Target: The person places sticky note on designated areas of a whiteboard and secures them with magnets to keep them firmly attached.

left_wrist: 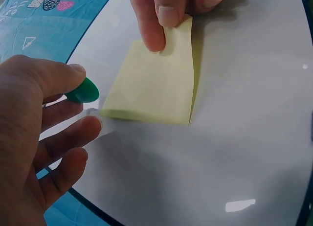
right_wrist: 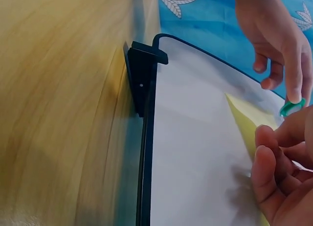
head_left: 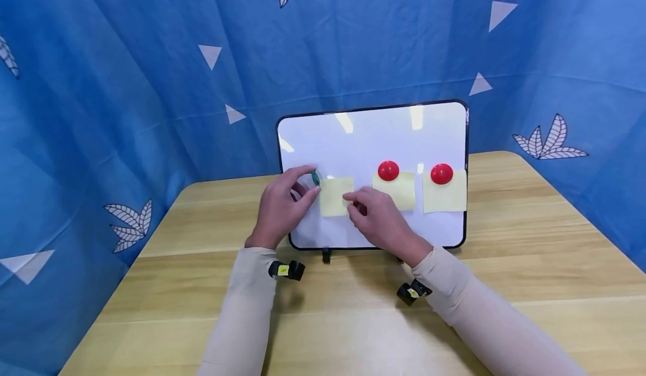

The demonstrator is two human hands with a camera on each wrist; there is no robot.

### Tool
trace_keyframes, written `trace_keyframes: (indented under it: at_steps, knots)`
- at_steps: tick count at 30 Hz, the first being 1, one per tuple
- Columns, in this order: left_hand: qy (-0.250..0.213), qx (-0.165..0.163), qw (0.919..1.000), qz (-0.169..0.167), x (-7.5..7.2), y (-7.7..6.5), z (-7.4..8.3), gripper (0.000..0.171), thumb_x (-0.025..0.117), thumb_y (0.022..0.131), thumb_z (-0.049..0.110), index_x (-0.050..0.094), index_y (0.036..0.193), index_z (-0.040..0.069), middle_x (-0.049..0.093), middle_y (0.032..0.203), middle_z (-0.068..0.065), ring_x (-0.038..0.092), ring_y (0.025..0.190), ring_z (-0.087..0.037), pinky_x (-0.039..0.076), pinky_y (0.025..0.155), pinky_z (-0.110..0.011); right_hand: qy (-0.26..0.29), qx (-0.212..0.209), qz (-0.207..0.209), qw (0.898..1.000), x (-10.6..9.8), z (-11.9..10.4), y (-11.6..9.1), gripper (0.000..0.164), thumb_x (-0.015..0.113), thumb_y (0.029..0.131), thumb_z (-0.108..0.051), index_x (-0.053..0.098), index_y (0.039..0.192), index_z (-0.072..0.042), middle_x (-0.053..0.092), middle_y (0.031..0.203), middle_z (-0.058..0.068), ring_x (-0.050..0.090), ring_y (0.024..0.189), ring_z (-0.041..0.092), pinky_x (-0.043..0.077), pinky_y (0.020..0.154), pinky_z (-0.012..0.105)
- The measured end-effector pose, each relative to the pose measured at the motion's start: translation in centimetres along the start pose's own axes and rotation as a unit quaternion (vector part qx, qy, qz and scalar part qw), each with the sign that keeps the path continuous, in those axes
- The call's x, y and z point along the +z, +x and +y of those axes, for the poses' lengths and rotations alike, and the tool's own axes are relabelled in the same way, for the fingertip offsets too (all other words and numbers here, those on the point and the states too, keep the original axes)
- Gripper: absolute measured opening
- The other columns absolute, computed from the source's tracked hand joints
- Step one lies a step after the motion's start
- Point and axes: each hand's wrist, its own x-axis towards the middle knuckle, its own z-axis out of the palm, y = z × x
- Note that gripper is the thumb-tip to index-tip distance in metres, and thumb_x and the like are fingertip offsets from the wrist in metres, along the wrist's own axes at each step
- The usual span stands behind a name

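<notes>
My left hand [head_left: 280, 207] pinches a green round magnet [left_wrist: 85, 91] between thumb and forefinger, on edge beside the upper left corner of a yellow sticky note [head_left: 336, 199]. The other left fingers are spread and loosely bent. With thumb and finger, my right hand [head_left: 378, 216] pinches the note's right edge, which curls away from the whiteboard [head_left: 323, 140] in the left wrist view. Further right on the board, one red magnet [head_left: 388, 170] overlaps the top of a second yellow note [head_left: 404, 195], and another red magnet [head_left: 441, 174] the top of a third note [head_left: 444, 197].
The black-framed whiteboard leans upright on small black feet [head_left: 326, 255], one seen close as a black bracket [right_wrist: 142, 74] in the right wrist view. Under it is a wooden table [head_left: 348, 336]. A blue patterned curtain [head_left: 353, 39] hangs behind and at both sides.
</notes>
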Motion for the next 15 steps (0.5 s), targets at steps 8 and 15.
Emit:
trace_keyframes:
  at_steps: [8, 15]
  knots:
    - [0.031, 0.039, 0.9985, 0.023, 0.49, 0.71, 0.39, 0.042, 0.078, 0.089, 0.02, 0.067, 0.129, 0.012, 0.068, 0.115, -0.005, 0.064, 0.073, -0.012, 0.054, 0.063, -0.031, 0.01, -0.004, 0.011, 1.0, 0.28, -0.12, -0.1, 0.028, 0.067, 0.094, -0.007, 0.071, 0.121, -0.001, 0.063, 0.084, 0.002, 0.053, 0.068, 0.014, 0.051, 0.06, 0.025]
    - [0.046, 0.054, 0.997, 0.031, 0.85, 0.84, 0.56, 0.042, 0.078, 0.089, 0.02, 0.067, 0.129, 0.014, 0.067, 0.122, -0.004, 0.064, 0.073, -0.011, 0.054, 0.061, -0.03, 0.005, -0.011, 0.017, 1.0, 0.46, 0.03, 0.1, 0.029, 0.068, 0.094, -0.006, 0.071, 0.122, -0.002, 0.063, 0.085, 0.002, 0.053, 0.067, 0.013, 0.05, 0.059, 0.025]
